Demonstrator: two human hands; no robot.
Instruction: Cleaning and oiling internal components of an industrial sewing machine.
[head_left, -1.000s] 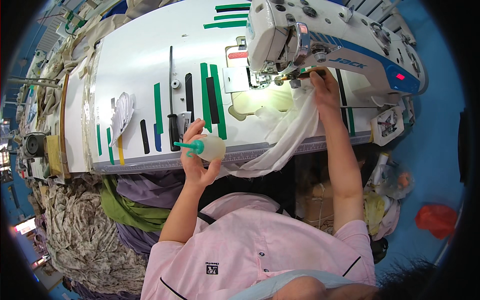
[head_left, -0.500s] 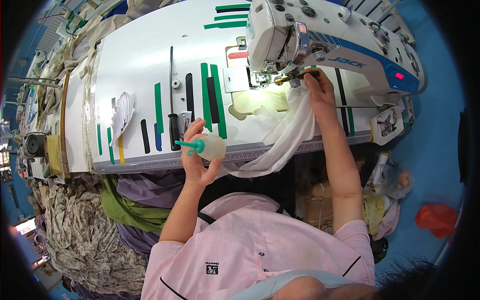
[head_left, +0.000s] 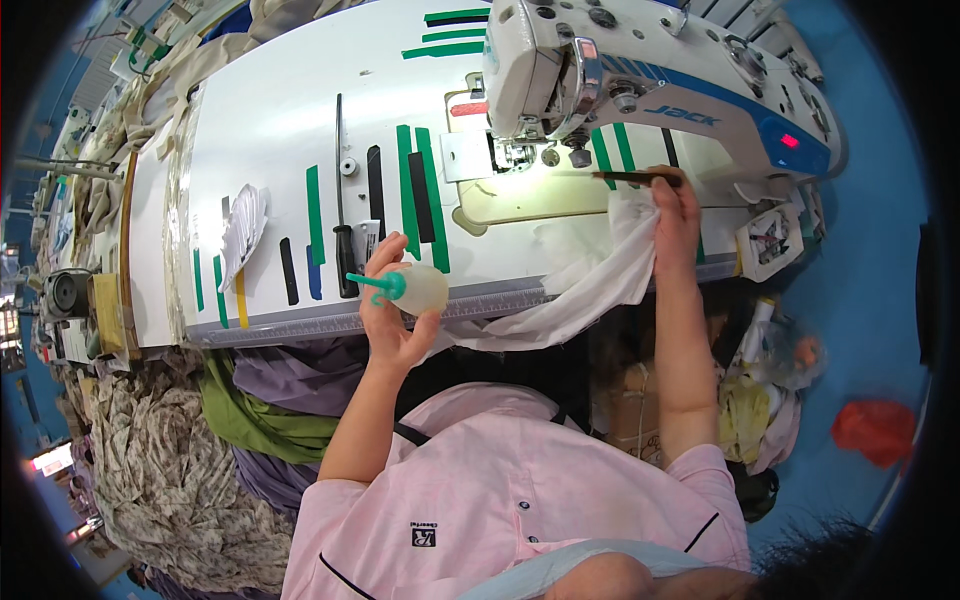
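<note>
My left hand is closed round a small translucent squeeze bottle with a green nozzle, above the table's front edge. In my right hand is a slim dark stick-like tool, its pointed end toward the left; its exact kind is hard to make out. A white cloth hangs in folds from beside my right fingers, over the table edge and down toward my left wrist. Whether those fingers also pinch the cloth is hidden. The sewing machine stands just beyond, its needle area lit.
A long black-handled screwdriver, a bobbin and green and black tape strips lie on the white table. An open white box of small parts sits at the right. Heaped fabric fills the left below the table.
My right hand has drawn back to the right and nearer, away from the needle area, with the dark tool. The white cloth has shifted the same way. My left hand has barely moved.
</note>
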